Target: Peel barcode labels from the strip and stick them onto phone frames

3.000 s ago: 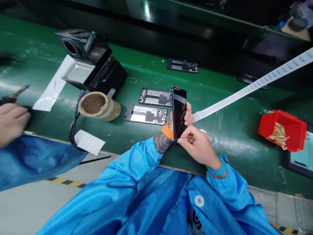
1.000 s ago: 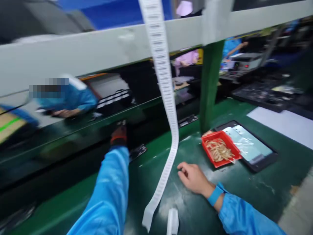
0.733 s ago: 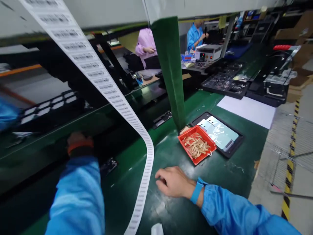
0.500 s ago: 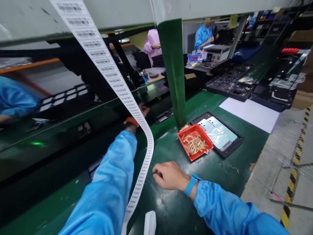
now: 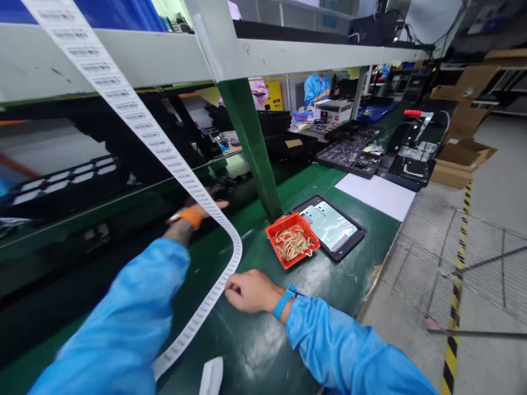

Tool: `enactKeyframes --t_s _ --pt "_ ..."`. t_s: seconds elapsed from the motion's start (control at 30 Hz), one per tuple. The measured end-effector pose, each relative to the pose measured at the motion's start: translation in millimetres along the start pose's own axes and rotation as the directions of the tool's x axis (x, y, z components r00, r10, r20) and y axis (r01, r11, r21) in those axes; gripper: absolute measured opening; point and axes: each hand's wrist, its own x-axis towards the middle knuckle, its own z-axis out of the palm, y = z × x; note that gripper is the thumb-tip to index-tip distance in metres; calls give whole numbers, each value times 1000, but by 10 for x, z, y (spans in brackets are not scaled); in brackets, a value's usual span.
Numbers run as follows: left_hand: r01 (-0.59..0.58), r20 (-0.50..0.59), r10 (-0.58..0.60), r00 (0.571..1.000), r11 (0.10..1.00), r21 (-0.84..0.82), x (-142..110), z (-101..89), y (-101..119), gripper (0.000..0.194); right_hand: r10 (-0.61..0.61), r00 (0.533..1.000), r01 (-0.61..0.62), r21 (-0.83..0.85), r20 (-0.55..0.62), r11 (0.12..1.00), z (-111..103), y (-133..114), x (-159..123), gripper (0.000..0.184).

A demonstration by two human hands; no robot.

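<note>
My left hand [image 5: 205, 208] reaches out to the dark conveyor lane, partly behind a long white barcode label strip [image 5: 164, 153] that hangs from above and trails over the green bench [image 5: 267, 351]. Its thumb lies under a dark phone part [image 5: 224, 189], and the fingers seem closed on it. An orange watch band [image 5: 187, 217] sits on that wrist. My right hand [image 5: 248, 291] rests on the bench as a closed fist, right beside the strip. Whatever it pinches is hidden.
A red bin [image 5: 275, 232] of tan strips stands by a black tray [image 5: 357, 232] of pale phone backs, near a green post [image 5: 251, 159]. A white sheet [image 5: 374, 195], part trays [image 5: 349, 153] and cardboard boxes [image 5: 461, 159] lie beyond. Another person [image 5: 315, 88] works far back.
My view swung up and right from the phone I held in both hands. The left arm stretched out to the conveyor, and the right hand dropped to the bench and closed into a fist.
</note>
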Motion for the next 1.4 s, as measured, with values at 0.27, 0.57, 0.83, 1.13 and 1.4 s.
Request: enactKeyframes --t_s 0.27,0.57,0.83,1.13,1.4 --pt "346 -403 -88 911 696 629 -3166 -430 -315 60 -75 997 63 479 6 876 250 -48 -290 23" --pt "228 -533 20 846 890 396 -3686 -183 -795 80 -63 982 -45 543 179 839 815 -845 -344 47" --pt "74 -249 -130 960 973 -221 -3738 -236 -994 72 92 995 -103 447 47 889 754 -825 -260 30" --pt "145 -272 -535 800 612 -777 -3652 -315 -918 39 66 994 -43 254 -85 966 555 -468 -198 41" --pt "-77 -234 -348 908 410 -909 -3683 -540 -757 66 -138 988 103 -397 -62 912 839 -536 -107 49"
